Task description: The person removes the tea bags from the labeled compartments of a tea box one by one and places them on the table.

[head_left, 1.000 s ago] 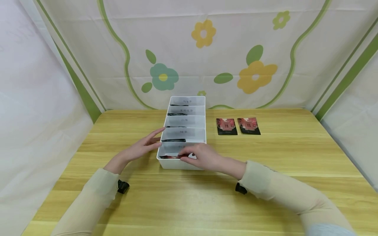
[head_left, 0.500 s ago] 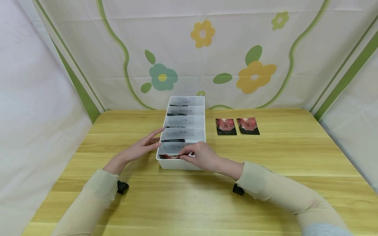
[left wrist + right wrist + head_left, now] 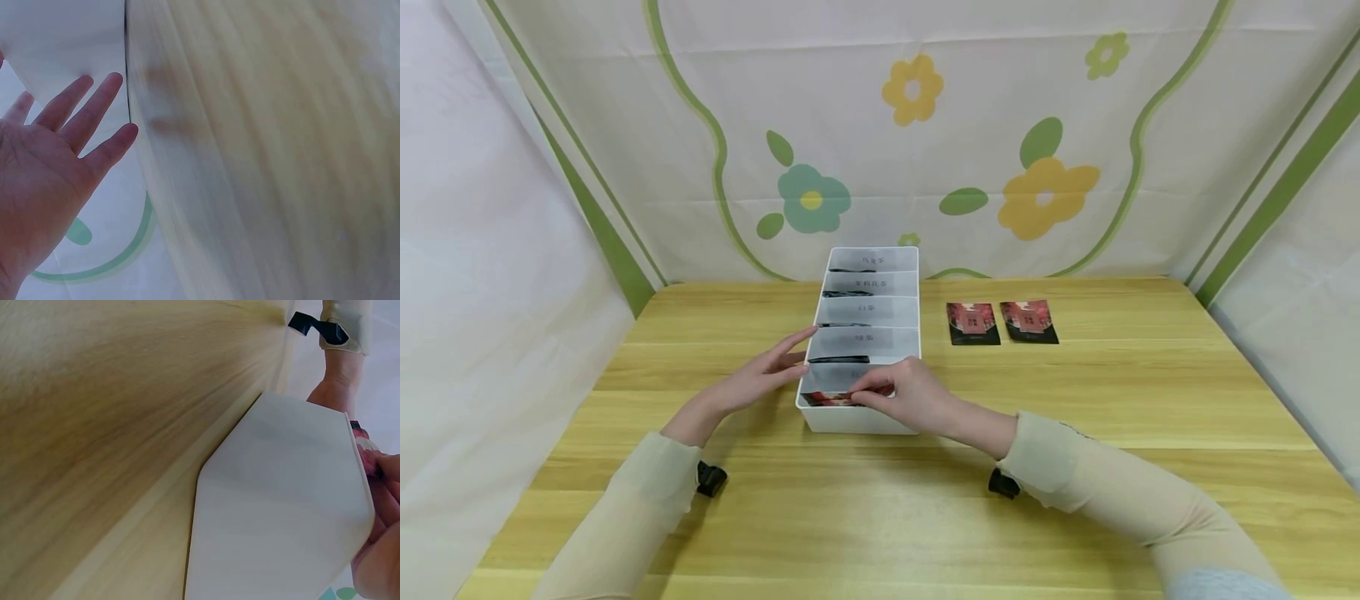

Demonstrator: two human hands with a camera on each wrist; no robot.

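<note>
A long white divided box (image 3: 850, 420) stands mid-table, with paper labels in its compartments. My right hand (image 3: 913, 398) reaches over its nearest compartment, thumb and fingertips pinching the upper edge of a red-and-black tea sachet (image 3: 825, 399). The sachet's red edge (image 3: 365, 450) peeks over the rim in the right wrist view; its lower part is hidden inside. On the box's left side is my left hand (image 3: 748, 385), fingertips right at the wall. The left wrist view shows this hand (image 3: 56, 156) with its fingers spread and nearly straight, holding nothing.
Two matching red-and-black sachets (image 3: 973, 323) lie flat on the wooden table (image 3: 880, 517) right of the box. Dark sachets (image 3: 838, 359) stand in the farther compartments. A flower-patterned cloth (image 3: 865, 100) hangs behind the table.
At the nearest compartment, my right hand has shifted slightly left, and more of the red sachet's face shows above the rim. My left hand has stayed at the box's side.
</note>
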